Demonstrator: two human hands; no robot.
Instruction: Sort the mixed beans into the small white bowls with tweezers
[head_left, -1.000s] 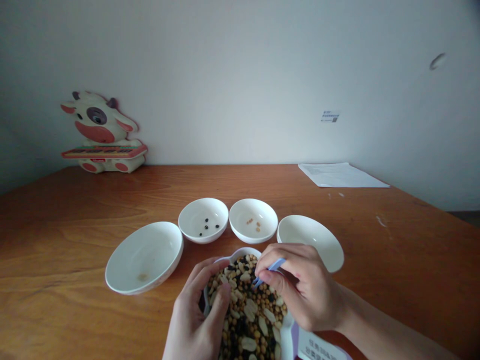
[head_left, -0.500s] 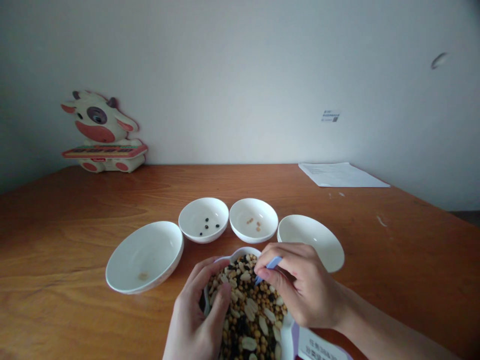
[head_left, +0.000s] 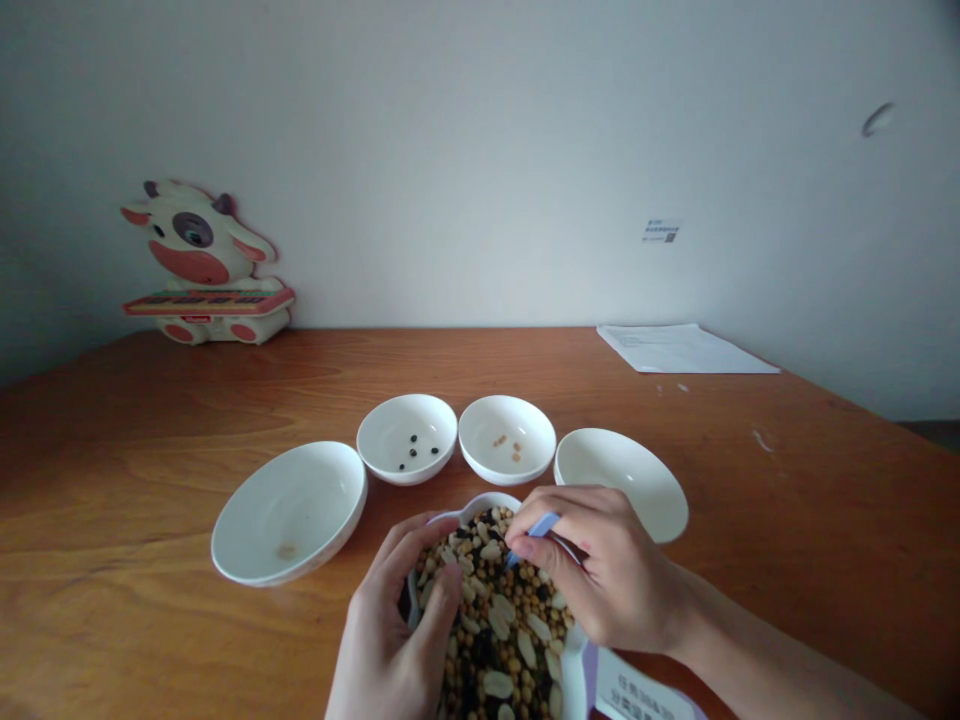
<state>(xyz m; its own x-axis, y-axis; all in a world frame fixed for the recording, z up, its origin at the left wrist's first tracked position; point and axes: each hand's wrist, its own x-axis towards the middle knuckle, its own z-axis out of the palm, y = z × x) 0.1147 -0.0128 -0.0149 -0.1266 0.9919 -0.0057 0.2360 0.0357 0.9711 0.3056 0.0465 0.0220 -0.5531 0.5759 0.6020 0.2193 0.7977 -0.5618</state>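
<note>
Right grip (head_left: 611,575) has a pair of blue tweezers (head_left: 544,523) pinched between thumb and fingers, over the far right part of the tray (head_left: 574,685). The angle is the big thing here: their long axis slants down from far right to near left, so the tips poke out just past the fingertips on the near-left side, aimed into the mix (head_left: 504,618). Can't tell whether they've got anything caught, it's too small to see. The left grip (head_left: 401,615) is clasped on the tray's left rim, thumb lapping inside, so the right one's way closer to those tips.

Looks-wise, the tweezers are light blue and kinda plasticky, mostly hidden by the hand. Tray's pale with a lilac edge and a wavy rim, loaded with pale peanuts (head_left: 526,650), little tan beans (head_left: 514,664) and black ones. It's on the near side of the bench (head_left: 135,480).
</note>
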